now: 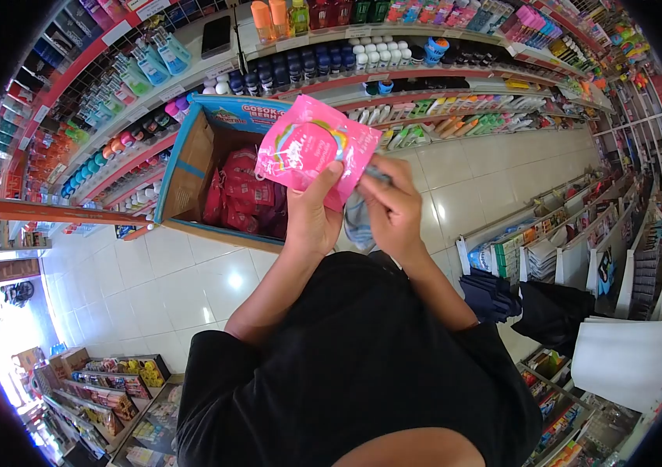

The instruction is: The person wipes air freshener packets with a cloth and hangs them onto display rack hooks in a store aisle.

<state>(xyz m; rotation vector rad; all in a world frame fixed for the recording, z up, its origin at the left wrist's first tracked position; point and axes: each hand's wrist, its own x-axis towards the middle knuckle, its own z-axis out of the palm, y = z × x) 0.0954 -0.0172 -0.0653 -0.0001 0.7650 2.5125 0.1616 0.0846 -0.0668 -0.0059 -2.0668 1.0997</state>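
Observation:
A glossy pink packet (311, 144) with a rainbow-edged round label is held up in front of me. My left hand (315, 214) grips its lower edge, thumb on the front. At the packet's right edge is my right hand (395, 206), its fingers curled around a crumpled grey-blue cloth (357, 223) that hangs below and partly behind the packet. The fingertips of that hand are slightly blurred. Behind my left hand, an open cardboard box (177, 212) with blue edges contains several similar pink packets (247, 187).
Shelves of bottles and toiletries (300, 66) curve across the front, with a dark phone (216, 36) on the upper ledge. An orange-red bar (58, 212) lies at left. Racks with hanging dark bags (491, 296) stand at right, over a tiled floor (463, 167).

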